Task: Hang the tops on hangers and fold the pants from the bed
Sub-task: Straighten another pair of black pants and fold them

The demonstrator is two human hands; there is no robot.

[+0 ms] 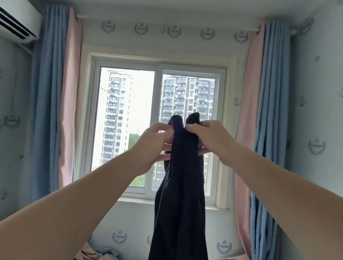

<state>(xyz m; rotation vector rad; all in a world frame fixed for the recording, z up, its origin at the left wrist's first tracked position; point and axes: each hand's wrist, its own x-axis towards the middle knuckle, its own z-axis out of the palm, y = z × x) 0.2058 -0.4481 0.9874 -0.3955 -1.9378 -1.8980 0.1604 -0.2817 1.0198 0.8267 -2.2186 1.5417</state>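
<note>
A dark navy garment hangs in a long narrow drop in front of the window, its top bunched into two peaks. My left hand pinches the left peak and my right hand grips the right peak, both raised at about chest height with arms stretched forward. The two hands are close together, almost touching across the cloth. The garment's lower end runs out of view at the bottom edge. I cannot tell whether it is a pair of pants or a top. No hanger shows.
A sliding window faces me, with pink and blue curtains on both sides reaching the floor. Curtain ends and crumpled pink cloth lie low by the wall. An air conditioner hangs at upper left.
</note>
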